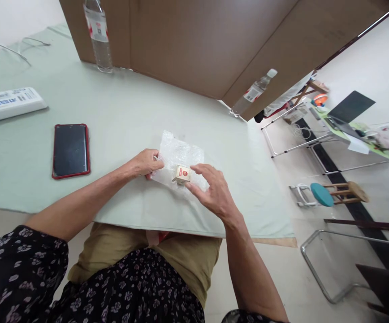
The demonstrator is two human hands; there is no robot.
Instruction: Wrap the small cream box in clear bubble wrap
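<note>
A small cream box with a red label [183, 174] rests on a sheet of clear bubble wrap [177, 151] near the table's front edge. At the wrap's left edge, my left hand [148, 163] has its fingers closed on the plastic. My right hand [213, 188] is at the right side of the box, thumb and fingers apart, with the thumb tip close to the box's lower right corner. Whether that thumb touches the box is hard to tell.
A tablet in a red case [71, 150] and a white device [11, 104] lie on the left of the table [120, 112]. Behind stand a cardboard panel [181, 40] and two plastic bottles [102, 49]. Stools [322, 194] are off to the right.
</note>
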